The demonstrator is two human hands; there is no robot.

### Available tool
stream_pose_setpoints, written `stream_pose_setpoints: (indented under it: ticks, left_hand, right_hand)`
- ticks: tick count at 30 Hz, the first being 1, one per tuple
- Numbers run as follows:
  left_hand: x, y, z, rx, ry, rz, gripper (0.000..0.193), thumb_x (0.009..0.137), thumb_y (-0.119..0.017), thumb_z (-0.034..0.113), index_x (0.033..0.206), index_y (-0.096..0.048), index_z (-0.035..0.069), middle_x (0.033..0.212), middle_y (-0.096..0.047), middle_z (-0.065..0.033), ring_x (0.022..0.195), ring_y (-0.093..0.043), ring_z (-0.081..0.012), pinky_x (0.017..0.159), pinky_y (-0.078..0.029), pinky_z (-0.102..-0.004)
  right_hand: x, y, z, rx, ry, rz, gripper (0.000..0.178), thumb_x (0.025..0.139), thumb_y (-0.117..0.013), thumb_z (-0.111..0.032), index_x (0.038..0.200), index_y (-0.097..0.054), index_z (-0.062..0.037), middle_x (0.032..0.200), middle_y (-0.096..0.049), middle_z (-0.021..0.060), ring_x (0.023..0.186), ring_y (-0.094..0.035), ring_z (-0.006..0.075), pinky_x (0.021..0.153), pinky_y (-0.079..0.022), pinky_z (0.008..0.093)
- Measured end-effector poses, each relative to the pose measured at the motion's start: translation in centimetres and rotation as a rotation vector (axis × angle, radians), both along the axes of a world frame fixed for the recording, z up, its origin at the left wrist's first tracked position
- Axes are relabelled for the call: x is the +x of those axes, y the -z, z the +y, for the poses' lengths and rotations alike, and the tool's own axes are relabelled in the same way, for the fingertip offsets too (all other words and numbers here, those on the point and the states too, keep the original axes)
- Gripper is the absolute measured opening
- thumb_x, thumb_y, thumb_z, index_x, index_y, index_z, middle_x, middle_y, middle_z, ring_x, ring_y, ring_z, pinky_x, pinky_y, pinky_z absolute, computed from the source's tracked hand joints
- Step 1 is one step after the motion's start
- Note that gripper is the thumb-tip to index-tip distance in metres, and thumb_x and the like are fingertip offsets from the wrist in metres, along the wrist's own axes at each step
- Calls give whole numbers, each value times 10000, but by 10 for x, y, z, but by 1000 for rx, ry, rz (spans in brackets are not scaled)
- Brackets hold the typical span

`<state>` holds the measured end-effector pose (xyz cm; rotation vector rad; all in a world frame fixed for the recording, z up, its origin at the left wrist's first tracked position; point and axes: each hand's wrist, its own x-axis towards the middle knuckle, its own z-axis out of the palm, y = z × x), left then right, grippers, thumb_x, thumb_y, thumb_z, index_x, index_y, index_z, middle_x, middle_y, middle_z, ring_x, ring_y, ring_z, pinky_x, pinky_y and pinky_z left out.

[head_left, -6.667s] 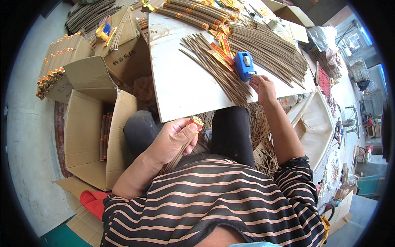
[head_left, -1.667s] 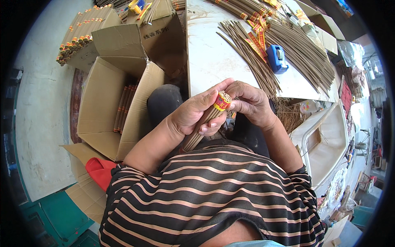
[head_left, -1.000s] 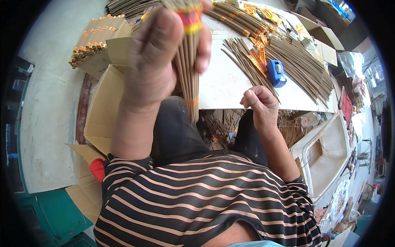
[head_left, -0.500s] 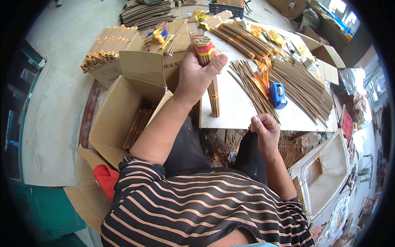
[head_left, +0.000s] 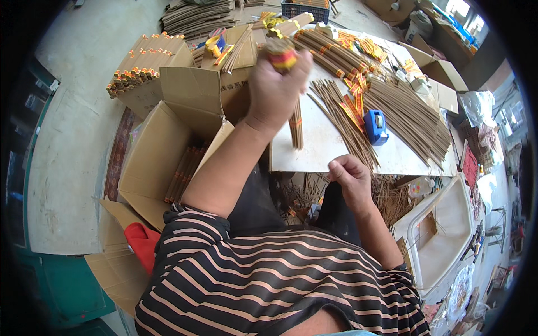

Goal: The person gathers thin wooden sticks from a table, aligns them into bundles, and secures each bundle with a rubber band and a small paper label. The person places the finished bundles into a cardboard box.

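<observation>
My left hand (head_left: pixel 274 94) is wrapped round a bundle of thin brown incense sticks (head_left: pixel 296 130), held upright over the table's near left part. A red and yellow band circles its blurred top; another band shows lower down. My right hand (head_left: pixel 353 178) hovers by the table's front edge, thumb pressed to the fingers; anything between them is too small to make out. Loose incense sticks (head_left: pixel 344 126) lie on the white table (head_left: pixel 325 159), with red and yellow paper labels (head_left: pixel 353 109) on them. Beside these stands a blue tape dispenser (head_left: pixel 376 127).
On my left an open cardboard box (head_left: pixel 148 157) holds several banded bundles (head_left: pixel 182 176). Farther back, finished bundles (head_left: pixel 148 56) are stacked on another carton. More bundles (head_left: pixel 319 53) lie at the table's far side. A white plastic tub (head_left: pixel 443 238) sits at the right.
My left hand has lifted the bundle slightly, and its top is now blurred by motion. My right hand has shifted a little to the left, still pinched.
</observation>
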<state>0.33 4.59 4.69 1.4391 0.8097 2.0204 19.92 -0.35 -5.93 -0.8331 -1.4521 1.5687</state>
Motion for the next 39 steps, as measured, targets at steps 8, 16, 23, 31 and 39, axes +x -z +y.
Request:
stream_pose_setpoints:
  ticks: [8, 16, 23, 31, 39]
  left_hand:
    - [-21, 1, -10, -63, 59, -786, 187, 856, -609, 191, 801, -467, 83, 641, -498, -26, 531, -478, -152, 573, -449, -352]
    - [8, 79, -55, -603, 490, -778, 354, 930, -445, 402, 984, -526, 62, 880, -633, -141, 833, -629, -264, 753, -519, -406]
    - [-3, 90, -72, -769, 338, -457, 149, 890, -511, 140, 993, -503, 33, 866, -626, -155, 767, -633, -242, 706, -525, -350]
    - [-7, 65, -49, -428, 154, -35, 533, 798, -671, 229, 1181, -405, -29, 1034, -549, -138, 925, -560, -176, 837, -454, -294]
    - [15, 12, -18, -245, 151, -243, 186, 796, -674, 109, 880, -520, 48, 686, -554, -25, 677, -567, -125, 636, -475, -263]
  right_hand:
    - [-44, 2, 1, -89, -201, 246, 670, 803, -693, -225, 1299, -302, -1, 1072, -474, 86, 980, -475, 150, 862, -406, 274]
    - [-28, -38, 33, 329, 238, 564, 226, 885, -550, -152, 1041, -491, 2, 1033, -581, 140, 1012, -529, 188, 948, -381, 332]
    - [-43, -60, 66, 291, 145, 51, 153, 858, -629, -170, 834, -545, -45, 703, -558, 14, 634, -522, 71, 556, -402, 220]
    - [-61, -23, 74, 225, 101, -101, 227, 796, -700, -179, 833, -521, -44, 698, -517, -34, 660, -455, 45, 604, -420, 218]
    - [-62, -40, 31, 438, 172, -507, 252, 794, -668, -209, 771, -512, -13, 616, -565, 137, 560, -558, 267, 544, -440, 350]
